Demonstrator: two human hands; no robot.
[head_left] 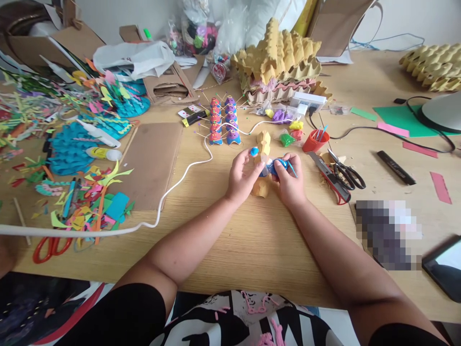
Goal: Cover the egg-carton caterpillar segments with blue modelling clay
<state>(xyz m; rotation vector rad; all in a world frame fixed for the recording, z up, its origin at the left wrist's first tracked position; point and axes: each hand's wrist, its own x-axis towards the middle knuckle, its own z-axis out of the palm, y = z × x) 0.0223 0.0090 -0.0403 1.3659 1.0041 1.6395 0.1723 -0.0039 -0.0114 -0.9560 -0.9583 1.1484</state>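
Scraps heap: coloured paper scraps [77,218], left; red scissors handles [52,250] at lower left.
Blue carton pieces: blue carton [70,146], upper left, glue bottles on and beside it.
Cardboard: flat brown sheet [149,166], left of centre.
Red strip / purple strip: red strip [216,121] and purple strip [231,120] side by side, upper centre, blue at the feet, thin sticks poking out.
Left hand: left hand [243,175], centre; thumb and index apart, blue lump [254,151] at a fingertip, thumb at the packet's plastic; can't tell if the other fingers grip.
Yellow strip: yellow carton strip [264,142], centre, on the table behind and under the hands; middle hidden.
Blue packet: blue clay packet [276,166], between the hands.
Right hand: right hand [292,180], just right of centre; closed on the packet, thin blue stick [292,169] jutting out.
Done: red and purple strips look finished.
Left: yellow strip mostly bare where visible; covering seems barely begun, sticks not in.
Edges: white cord [183,178] left; tabletop [230,259] front edge low; cutter [329,178] and black scissors [345,173] near the right hand, red cup [316,140] above them.
Open room: bare wood below the hands, lower centre; right side tighter.
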